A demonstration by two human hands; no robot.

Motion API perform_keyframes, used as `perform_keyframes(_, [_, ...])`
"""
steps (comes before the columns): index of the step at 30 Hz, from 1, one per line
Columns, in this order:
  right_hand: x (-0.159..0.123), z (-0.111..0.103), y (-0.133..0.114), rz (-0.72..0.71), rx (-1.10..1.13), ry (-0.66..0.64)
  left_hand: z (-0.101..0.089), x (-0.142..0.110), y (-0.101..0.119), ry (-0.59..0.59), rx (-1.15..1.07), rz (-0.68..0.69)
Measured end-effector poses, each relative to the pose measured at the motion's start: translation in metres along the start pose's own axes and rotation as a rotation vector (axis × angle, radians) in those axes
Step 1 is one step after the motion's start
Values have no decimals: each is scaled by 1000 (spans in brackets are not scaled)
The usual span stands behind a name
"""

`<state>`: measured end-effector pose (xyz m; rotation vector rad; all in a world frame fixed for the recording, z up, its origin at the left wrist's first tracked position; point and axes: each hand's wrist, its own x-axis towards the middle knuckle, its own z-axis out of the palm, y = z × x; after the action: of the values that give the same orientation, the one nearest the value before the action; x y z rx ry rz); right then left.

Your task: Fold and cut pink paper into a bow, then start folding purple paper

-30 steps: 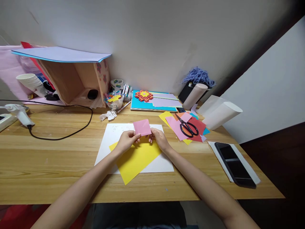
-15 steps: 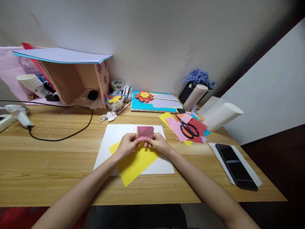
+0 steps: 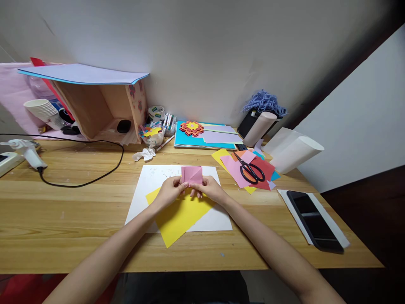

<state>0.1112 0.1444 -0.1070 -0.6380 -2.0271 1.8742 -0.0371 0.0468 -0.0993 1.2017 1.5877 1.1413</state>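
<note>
A small folded square of pink paper (image 3: 192, 175), with crease lines on its face, is pinched at its lower edge by both hands. My left hand (image 3: 171, 191) is closed on its left side, thumb in front. From the right, my right hand (image 3: 209, 188) grips it the same way, its thumb close to the other. Beneath the hands lies a yellow sheet (image 3: 177, 221), set at an angle on a larger white sheet (image 3: 139, 207) with marks near its top edge.
Black-handled scissors (image 3: 249, 169) rest on coloured paper pieces (image 3: 232, 171) at right. A phone (image 3: 313, 219) lies farther right. At the back are a layered paper flower (image 3: 191, 128), a bowl of scraps (image 3: 152, 134) and an open box (image 3: 104, 105). A glue gun (image 3: 27, 152) with a cable lies left.
The pink paper has tilted so that its face shows more and looks lighter. Both hands keep their hold in almost the same place.
</note>
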Motion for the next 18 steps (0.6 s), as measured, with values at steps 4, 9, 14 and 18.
perform_keyframes(4, [1, -2, 2, -1, 40, 15, -2, 3, 1, -22, -67, 17])
perform_keyframes(9, [0, -1, 0, 49, 24, -46, -7, 4, 8, 65, -104, 20])
perform_keyframes(14, [-2, 2, -5, 74, 57, -27, -8, 3, 9, 118, -104, 8])
perform_keyframes(18, [0, 1, -4, 40, 78, 59, -9, 4, 8, 119, -148, 34])
